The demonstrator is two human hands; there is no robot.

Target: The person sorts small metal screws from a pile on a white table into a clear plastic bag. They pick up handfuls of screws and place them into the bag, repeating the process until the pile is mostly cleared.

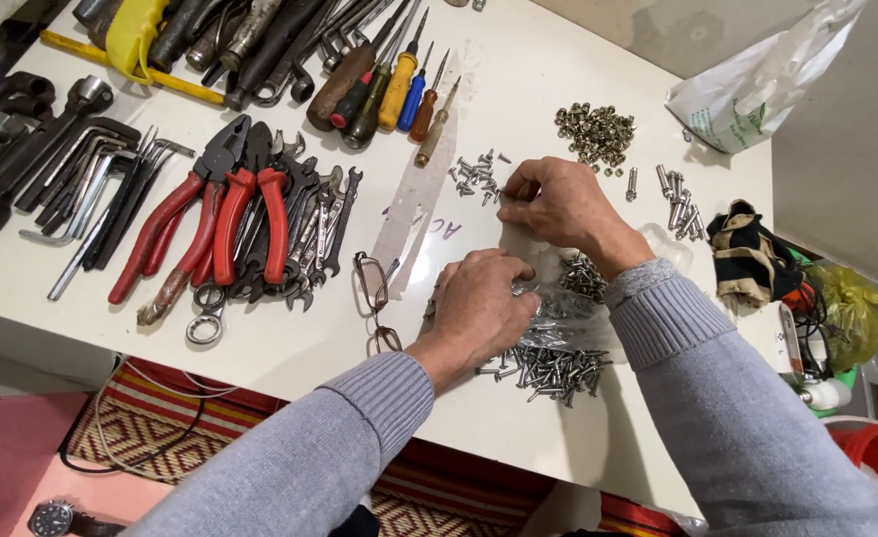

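Observation:
My left hand rests palm down on a clear plastic bag holding screws, fingers curled over its edge. My right hand is just beyond it, fingertips pinched together above the bag's far end, near a small scatter of short screws. Whether a screw sits between the fingers cannot be told. A pile of longer screws lies loose on the white table by my left wrist. More screws show inside the bag between my hands.
Red-handled pliers, wrenches and hex keys lie at left. Screwdrivers fan out at the back. Eyeglasses lie beside my left hand. A heap of nuts, anchor bolts, a white bag and gloves are at right.

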